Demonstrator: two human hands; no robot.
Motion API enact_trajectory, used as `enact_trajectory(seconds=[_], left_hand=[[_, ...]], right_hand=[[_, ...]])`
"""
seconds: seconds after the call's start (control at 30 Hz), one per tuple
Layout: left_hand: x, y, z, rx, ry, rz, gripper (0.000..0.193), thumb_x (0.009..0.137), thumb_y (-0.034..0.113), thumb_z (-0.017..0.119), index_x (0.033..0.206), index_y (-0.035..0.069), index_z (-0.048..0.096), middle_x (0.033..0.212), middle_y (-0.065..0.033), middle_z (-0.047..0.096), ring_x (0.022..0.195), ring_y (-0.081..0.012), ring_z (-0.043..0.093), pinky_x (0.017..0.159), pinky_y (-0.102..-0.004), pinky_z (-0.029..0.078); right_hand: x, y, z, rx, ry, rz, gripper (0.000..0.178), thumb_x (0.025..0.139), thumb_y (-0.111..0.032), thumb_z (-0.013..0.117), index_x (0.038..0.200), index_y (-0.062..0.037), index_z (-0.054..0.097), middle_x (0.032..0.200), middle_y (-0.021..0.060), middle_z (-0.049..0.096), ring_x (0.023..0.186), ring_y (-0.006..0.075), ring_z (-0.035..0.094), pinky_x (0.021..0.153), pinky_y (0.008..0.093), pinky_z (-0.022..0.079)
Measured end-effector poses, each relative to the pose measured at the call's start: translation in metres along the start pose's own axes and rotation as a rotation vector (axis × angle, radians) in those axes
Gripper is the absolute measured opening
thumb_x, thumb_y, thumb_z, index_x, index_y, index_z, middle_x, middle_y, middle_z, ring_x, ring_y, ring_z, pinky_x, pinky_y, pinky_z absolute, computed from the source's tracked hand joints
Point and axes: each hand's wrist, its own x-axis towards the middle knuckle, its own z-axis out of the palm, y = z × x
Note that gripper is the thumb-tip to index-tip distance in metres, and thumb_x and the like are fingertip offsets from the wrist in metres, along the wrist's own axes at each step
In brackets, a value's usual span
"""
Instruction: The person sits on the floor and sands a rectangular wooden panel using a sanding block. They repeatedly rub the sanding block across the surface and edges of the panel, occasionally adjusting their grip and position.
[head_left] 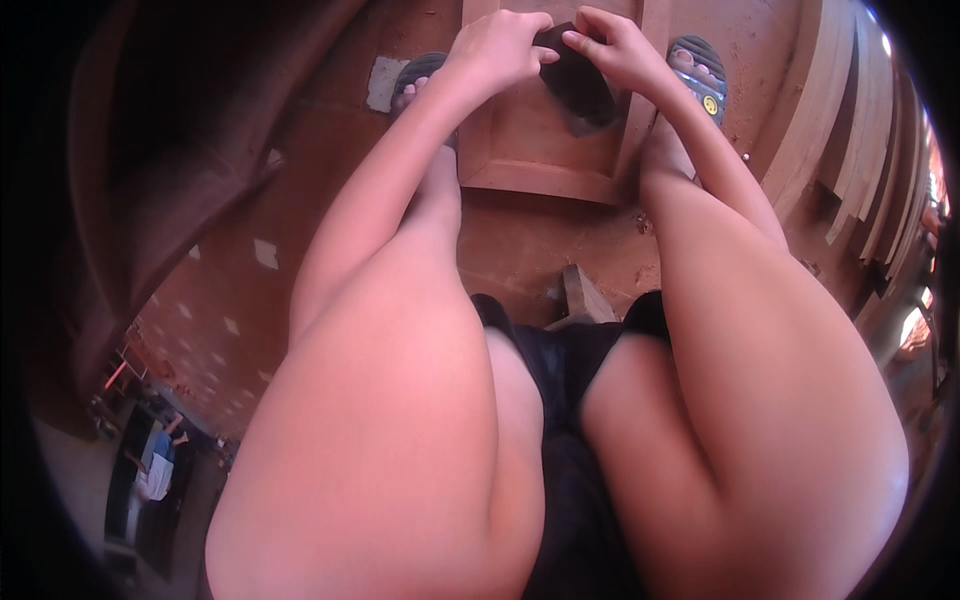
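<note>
My left hand (500, 48) and my right hand (615, 48) meet at the top of the view, between my feet. Both have their fingers closed on the upper end of a dark, flat sheet (580, 90), which looks like sandpaper. Its lower end hangs free and is slightly blurred. Beneath the sheet lies a framed wooden panel (540, 183), reddish brown with a raised border. My arms hide part of its sides, and its far end runs out of view.
Long wooden boards (815, 110) stand stacked on the right. A sandal (698, 75) is on my right foot, another (415, 75) on my left. A small wood block (583, 298) lies near my seat. Large dark wooden furniture (180, 150) fills the left; a person (158, 465) is far off.
</note>
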Motion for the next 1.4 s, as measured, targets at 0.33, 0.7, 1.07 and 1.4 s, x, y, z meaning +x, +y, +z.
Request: enact_trajectory(seconds=[0.33, 0.7, 1.07, 1.4], left_hand=[[0.01, 0.029, -0.064, 0.072, 0.528, 0.263, 0.009, 0.088, 0.016, 0.071, 0.092, 0.008, 0.07, 0.083, -0.02, 0.067, 0.08, -0.0385, 0.068, 0.073, -0.0492, 0.054], [0.003, 0.016, -0.037, -0.039, 0.034, 0.167, 0.021, 0.094, 0.027, 0.069, 0.098, 0.007, 0.076, 0.093, -0.0143, 0.075, 0.086, -0.031, 0.072, 0.078, -0.0411, 0.056], [0.012, 0.022, -0.045, -0.461, 0.509, 0.165, 0.025, 0.098, 0.023, 0.066, 0.11, 0.002, 0.07, 0.101, -0.0188, 0.073, 0.09, -0.0302, 0.072, 0.082, -0.0391, 0.056], [0.011, 0.01, -0.032, -0.414, 0.53, 0.156, 0.029, 0.094, 0.018, 0.068, 0.114, -0.002, 0.069, 0.108, -0.0211, 0.072, 0.1, -0.0321, 0.072, 0.089, -0.0399, 0.056]], right_hand=[[0.019, -0.099, -0.072, -0.038, 0.15, -0.036, 0.016, 0.094, -0.006, 0.071, 0.087, 0.0027, 0.059, 0.075, 0.0094, 0.065, 0.072, 0.0123, 0.059, 0.066, 0.0333, 0.053], [-0.002, -0.071, -0.032, -0.241, -0.549, 0.172, 0.023, 0.097, -0.017, 0.064, 0.111, -0.0007, 0.07, 0.075, 0.014, 0.071, 0.065, 0.0216, 0.072, 0.065, 0.0375, 0.056], [0.003, -0.084, -0.068, 0.055, 0.248, 0.157, 0.014, 0.096, -0.007, 0.064, 0.095, 0.0061, 0.07, 0.075, 0.0161, 0.071, 0.068, 0.0196, 0.07, 0.064, 0.035, 0.055], [0.004, -0.073, -0.046, -0.01, 0.028, 0.213, 0.017, 0.099, -0.009, 0.063, 0.1, 0.0068, 0.068, 0.075, 0.014, 0.069, 0.066, 0.017, 0.068, 0.061, 0.0339, 0.055]])
